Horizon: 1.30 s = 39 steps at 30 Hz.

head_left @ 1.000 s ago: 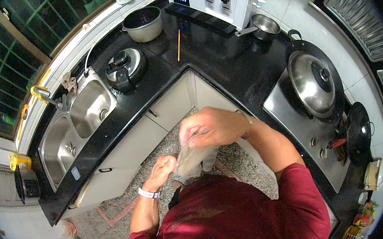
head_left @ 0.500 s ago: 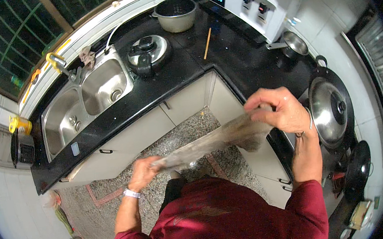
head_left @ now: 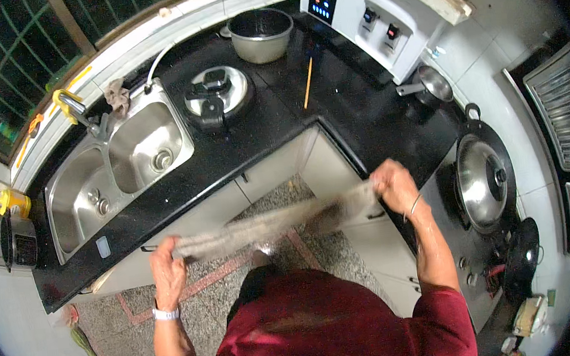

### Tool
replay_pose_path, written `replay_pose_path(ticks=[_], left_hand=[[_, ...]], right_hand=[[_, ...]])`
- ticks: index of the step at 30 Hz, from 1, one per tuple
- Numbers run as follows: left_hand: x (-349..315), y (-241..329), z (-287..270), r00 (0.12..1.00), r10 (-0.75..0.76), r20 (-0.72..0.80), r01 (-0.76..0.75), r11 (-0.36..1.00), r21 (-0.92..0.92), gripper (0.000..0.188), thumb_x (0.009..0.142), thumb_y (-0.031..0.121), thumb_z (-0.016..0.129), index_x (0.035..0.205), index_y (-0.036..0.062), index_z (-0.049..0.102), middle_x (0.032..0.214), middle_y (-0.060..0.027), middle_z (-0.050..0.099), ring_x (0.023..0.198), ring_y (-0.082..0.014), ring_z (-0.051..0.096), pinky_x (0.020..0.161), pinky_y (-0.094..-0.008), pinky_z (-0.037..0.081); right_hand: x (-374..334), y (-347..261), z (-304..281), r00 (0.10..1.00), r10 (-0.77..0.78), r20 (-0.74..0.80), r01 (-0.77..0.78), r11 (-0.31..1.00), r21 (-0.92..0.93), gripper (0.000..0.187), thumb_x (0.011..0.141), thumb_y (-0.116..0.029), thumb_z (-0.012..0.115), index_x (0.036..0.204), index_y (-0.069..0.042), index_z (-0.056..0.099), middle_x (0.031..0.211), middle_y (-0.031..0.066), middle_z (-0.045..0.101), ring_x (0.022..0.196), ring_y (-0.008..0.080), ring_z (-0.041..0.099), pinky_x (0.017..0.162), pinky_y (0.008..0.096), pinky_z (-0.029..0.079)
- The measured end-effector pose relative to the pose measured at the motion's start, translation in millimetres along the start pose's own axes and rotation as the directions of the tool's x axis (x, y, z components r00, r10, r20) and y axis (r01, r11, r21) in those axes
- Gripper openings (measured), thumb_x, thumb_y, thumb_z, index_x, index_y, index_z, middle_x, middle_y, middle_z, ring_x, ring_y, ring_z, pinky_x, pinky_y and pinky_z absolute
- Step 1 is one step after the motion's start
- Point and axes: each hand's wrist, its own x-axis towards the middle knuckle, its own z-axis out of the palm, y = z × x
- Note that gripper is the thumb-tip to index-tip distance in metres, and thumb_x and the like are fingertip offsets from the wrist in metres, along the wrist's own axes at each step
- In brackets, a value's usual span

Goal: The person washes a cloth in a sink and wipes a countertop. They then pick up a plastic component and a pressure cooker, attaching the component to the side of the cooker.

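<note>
A greyish-brown cloth (head_left: 263, 230) is stretched between my two hands, above the floor and in front of the cabinets. My left hand (head_left: 168, 267) grips its left end, fingers closed round the edge. The other end is pinched in my right hand (head_left: 395, 186), near the counter's inner corner. The cloth looks thin and is blurred by motion, with a darker patch toward its right end. Both forearms are bent, and neither hand touches the counter.
A double steel sink (head_left: 146, 147) is at the left, a lidded pot (head_left: 230, 86) beside it. Farther back are a deep pot (head_left: 262, 41) and a wooden chopstick (head_left: 308, 84). At the right stand a water dispenser (head_left: 380, 22), a saucepan (head_left: 433, 84) and a lidded wok (head_left: 483, 181) on the stove.
My hands have moved apart, the left one farther left and the right one slightly lower. The cloth, slanted and bunched before, is now pulled out longer and more level.
</note>
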Motion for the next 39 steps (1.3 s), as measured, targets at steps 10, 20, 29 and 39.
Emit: replay_pose_path(ticks=[10, 20, 29, 39], left_hand=[[56.8, 25.9, 19.6, 0.943, -0.18, 0.279, 0.282, 0.88, -0.383, 0.018, 0.084, -0.008, 0.056, 0.094, 0.0024, 0.067, 0.079, 0.0042, 0.062, 0.069, -0.005, 0.054, 0.061, -0.0215, 0.044], [80.2, 37.7, 35.8, 0.965, -0.135, 0.226, 0.208, 0.917, -0.34, 0.015, 0.086, -0.004, 0.059, 0.098, 0.0015, 0.067, 0.08, 0.0037, 0.061, 0.074, -0.0071, 0.054, 0.067, -0.024, 0.045], [119.8, 36.3, 61.9, 0.935, -0.282, 0.215, 0.345, 0.862, -0.371, 0.012, 0.088, -0.001, 0.06, 0.097, 0.0006, 0.068, 0.081, 0.0041, 0.063, 0.074, -0.0067, 0.056, 0.067, -0.0244, 0.047], [203.4, 70.1, 145.8, 0.911, -0.151, 0.385, 0.329, 0.828, -0.454, 0.019, 0.09, -0.002, 0.058, 0.106, 0.0006, 0.067, 0.09, 0.0004, 0.067, 0.082, -0.0077, 0.058, 0.075, -0.0246, 0.048]], right_hand=[[40.8, -12.7, 36.4, 0.729, 0.652, -0.211, -0.14, 0.443, 0.885, 0.013, 0.101, -0.016, 0.055, 0.095, -0.004, 0.056, 0.08, 0.0006, 0.06, 0.075, 0.0089, 0.059, 0.061, 0.0258, 0.052], [182.2, 2.0, 127.6, 0.644, 0.266, -0.717, -0.077, 0.955, 0.286, 0.019, 0.096, -0.004, 0.051, 0.113, 0.0, 0.056, 0.113, 0.0158, 0.063, 0.11, 0.0305, 0.06, 0.1, 0.0375, 0.045], [242.3, -13.7, 219.6, 0.984, -0.05, -0.172, 0.018, 0.983, -0.181, 0.054, 0.095, -0.031, 0.058, 0.142, -0.007, 0.046, 0.145, 0.0129, 0.046, 0.136, 0.031, 0.041, 0.109, 0.0562, 0.033], [307.3, 64.5, 177.4, 0.983, 0.179, 0.047, -0.146, 0.905, -0.4, 0.066, 0.099, -0.044, 0.048, 0.154, -0.011, 0.032, 0.16, 0.0107, 0.032, 0.147, 0.028, 0.031, 0.114, 0.0625, 0.027]])
